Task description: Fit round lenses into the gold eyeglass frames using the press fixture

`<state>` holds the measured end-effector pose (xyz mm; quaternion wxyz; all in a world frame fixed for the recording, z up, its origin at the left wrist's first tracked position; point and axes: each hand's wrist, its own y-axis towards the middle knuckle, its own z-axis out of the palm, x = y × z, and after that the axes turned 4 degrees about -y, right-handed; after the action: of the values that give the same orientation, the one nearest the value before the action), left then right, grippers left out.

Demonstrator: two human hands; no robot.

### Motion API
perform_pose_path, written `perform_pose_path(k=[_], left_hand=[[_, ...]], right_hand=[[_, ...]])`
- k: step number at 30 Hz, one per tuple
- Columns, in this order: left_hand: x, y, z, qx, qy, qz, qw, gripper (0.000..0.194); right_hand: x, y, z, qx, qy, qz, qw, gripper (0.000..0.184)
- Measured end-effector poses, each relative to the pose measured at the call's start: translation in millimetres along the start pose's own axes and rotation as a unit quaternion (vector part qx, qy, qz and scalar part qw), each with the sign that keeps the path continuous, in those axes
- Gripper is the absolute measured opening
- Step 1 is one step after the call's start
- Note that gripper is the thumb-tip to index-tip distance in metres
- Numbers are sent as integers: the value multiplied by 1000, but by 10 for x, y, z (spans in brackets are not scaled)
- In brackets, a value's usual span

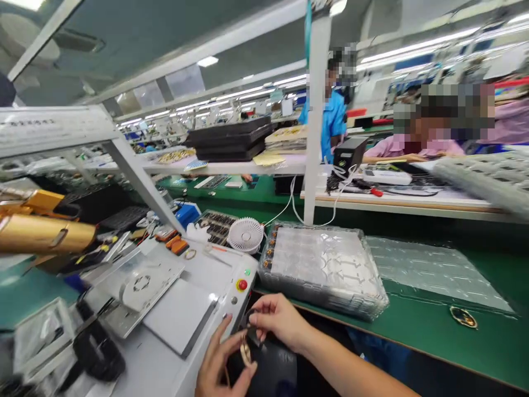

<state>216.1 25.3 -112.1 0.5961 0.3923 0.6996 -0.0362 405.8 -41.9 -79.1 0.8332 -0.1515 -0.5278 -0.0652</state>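
Observation:
My left hand (217,364) is low at the bottom edge, fingers curled round a small gold ring-shaped part (245,353). My right hand (279,320) comes in from the right and pinches a small dark piece (247,321) just above that part. Both hands hover off the front right corner of a white machine (194,298) with a red button (242,284). A round white fixture (140,286) sits on the machine's plate.
A stack of clear plastic trays (324,267) lies on the green bench (433,331), with a small white fan (245,235) behind. A loose gold part (463,317) lies at right. Black trays (229,138) sit on a shelf. Other people work at far benches.

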Motion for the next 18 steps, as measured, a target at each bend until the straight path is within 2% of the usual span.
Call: perform_pose_path(k=[3,6,9,13,18], left_hand=[[-149,25,32,-14,-189,-85,978,38],[-228,97,76,-54,-302,-77,949,42],[-227,129,119,-66,-338,-61,937,48],[-182,78,150,-48,-365,-42,929,51],[-149,-5,131,-47,-351,-50,934,52]], right_hand=[[143,-127,-8,8,-17,5,1000,57],[276,-210,17,39,-25,20,999,51],[346,-259,83,64,-17,57,996,47],[341,-291,219,77,-12,98,992,48],[322,-305,391,38,-10,65,997,48]])
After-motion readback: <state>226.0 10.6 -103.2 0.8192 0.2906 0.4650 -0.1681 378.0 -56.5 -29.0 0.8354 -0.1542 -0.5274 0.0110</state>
